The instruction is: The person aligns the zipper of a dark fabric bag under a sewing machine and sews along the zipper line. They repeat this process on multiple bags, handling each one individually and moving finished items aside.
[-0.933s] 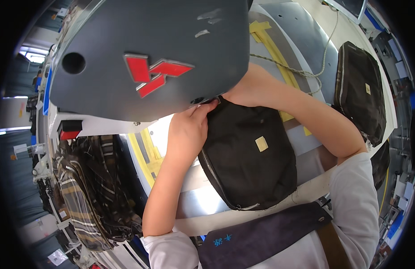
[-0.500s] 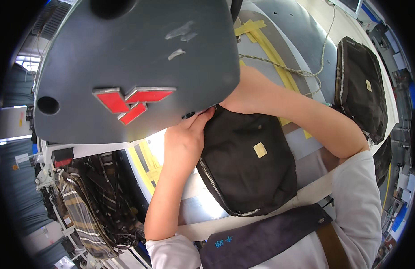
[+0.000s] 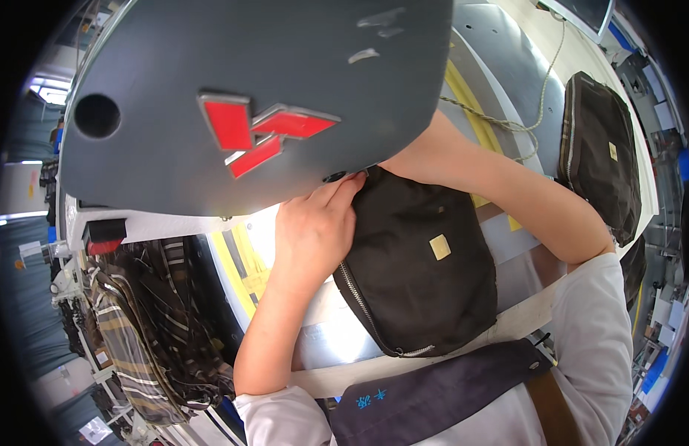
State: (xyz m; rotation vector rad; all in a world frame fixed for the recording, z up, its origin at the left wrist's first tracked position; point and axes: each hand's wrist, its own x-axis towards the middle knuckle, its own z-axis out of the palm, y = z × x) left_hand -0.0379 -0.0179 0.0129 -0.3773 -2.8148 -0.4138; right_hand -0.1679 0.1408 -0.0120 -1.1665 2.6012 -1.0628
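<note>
A black fabric bag [image 3: 411,275], with a curved metal zipper [image 3: 359,301] along its left side and a small cream label [image 3: 439,247], lies flat under a dark grey sewing machine head [image 3: 173,163]. My left hand [image 3: 314,230] is at the bag's upper left edge, fingers pressed together on the cloth. Its fingertips reach up to the machine's lower rim. My right hand [image 3: 415,152] comes from the right over the bag's top edge. The machine head hides its fingers, and the needle area is out of sight too.
Another black bag [image 3: 601,156] stands at the right edge of the table. Striped plaid bags [image 3: 136,327] hang or lie in a heap at the lower left. Yellow tape [image 3: 240,271] marks the metal work surface. A twisted cord [image 3: 500,123] runs behind my right arm.
The machine head appears further right and turned in view, covering more near my right hand. My left hand and the bag's top edge sit slightly further right and up.
</note>
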